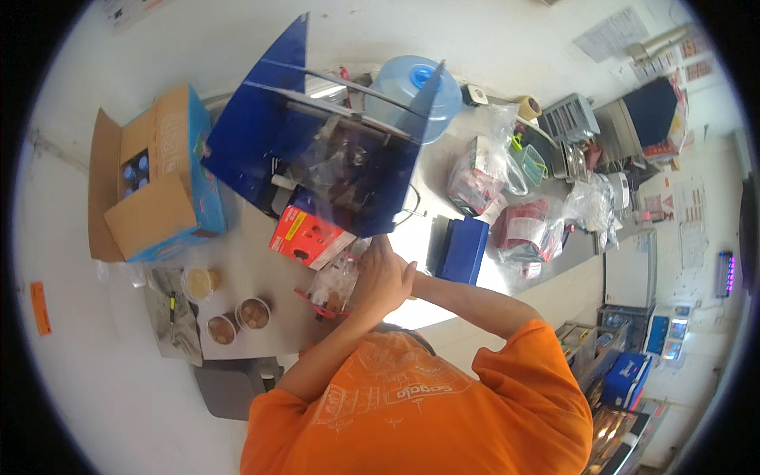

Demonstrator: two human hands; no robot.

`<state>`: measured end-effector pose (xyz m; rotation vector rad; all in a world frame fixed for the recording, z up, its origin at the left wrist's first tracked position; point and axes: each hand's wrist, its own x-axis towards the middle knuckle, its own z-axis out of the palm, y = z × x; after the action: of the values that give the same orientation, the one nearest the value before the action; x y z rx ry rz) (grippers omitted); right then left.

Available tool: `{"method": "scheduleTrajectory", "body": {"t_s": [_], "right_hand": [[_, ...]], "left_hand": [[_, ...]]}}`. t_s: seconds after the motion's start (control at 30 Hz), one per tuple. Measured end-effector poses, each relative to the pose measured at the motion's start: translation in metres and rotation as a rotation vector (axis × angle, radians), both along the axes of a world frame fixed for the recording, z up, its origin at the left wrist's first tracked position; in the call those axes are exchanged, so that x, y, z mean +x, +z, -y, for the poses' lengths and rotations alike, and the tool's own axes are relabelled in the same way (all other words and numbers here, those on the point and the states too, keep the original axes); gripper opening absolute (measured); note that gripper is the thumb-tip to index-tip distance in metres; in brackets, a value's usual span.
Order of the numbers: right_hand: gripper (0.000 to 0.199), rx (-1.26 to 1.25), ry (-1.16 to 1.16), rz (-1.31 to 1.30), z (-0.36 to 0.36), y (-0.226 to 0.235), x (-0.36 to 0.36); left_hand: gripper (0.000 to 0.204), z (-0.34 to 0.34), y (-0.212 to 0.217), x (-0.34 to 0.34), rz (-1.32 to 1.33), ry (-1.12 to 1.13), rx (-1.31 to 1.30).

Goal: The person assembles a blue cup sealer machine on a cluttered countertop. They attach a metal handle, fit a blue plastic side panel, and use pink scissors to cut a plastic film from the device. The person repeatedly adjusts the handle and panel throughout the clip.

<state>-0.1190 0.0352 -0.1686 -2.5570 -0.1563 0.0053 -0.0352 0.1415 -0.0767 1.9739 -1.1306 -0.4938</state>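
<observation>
Blue housing (252, 162) stands open-sided on the metal bench (245, 269), separate blue piece (463, 249) lying off to its right; I'd call the work partway, what's left not readable. Plastic-wrapped item with red parts (336, 279) sits just left of the hands, beside a red box (310, 237). Left hand (385, 283) partly curled, right hand mostly hidden beneath; can't tell either grip.

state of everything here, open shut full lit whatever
Cardboard box, flaps open
Bottles, inside the box, blue caps on
Water jug, capped
Pale-filled cup, upright
Brown-filled cups, upright
Red box, open or closed unclear
Clear plastic by the left hand, crumpled
Purple wall lamp, lit
</observation>
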Motion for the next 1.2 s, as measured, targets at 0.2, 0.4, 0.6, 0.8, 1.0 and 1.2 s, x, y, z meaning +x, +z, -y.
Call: {"method": "scheduleTrajectory", "body": {"t_s": [0.2,0.4,0.6,0.8,1.0,1.2], "right_hand": [[0.047,0.164,-0.273,-0.26,0.021,-0.072,0.007],[0.043,0.22,-0.228,-0.452,0.043,-0.018,0.023],[0.07,1.505,-1.334,-0.321,0.084,0.001,-0.003],[0.1,1.89,-1.346,-0.234,0.133,0.002,0.075],[0.089,0.945,-1.48,0.029,0.205,-0.046,0.094],[0.083,0.828,-1.487,0.273,0.23,-0.009,0.112]], "left_hand": [[0.037,0.055,-0.036,0.021,-0.293,0.155,0.017],[0.019,0.092,-0.04,0.032,-0.358,0.297,0.003],[0.015,0.138,-0.069,0.037,-0.333,0.268,-0.242],[0.022,0.151,-0.081,0.05,-0.451,0.306,-0.313],[0.026,0.156,-0.049,0.048,-0.385,0.256,-0.066],[0.027,0.167,-0.056,0.051,-0.372,0.328,0.043]]}}
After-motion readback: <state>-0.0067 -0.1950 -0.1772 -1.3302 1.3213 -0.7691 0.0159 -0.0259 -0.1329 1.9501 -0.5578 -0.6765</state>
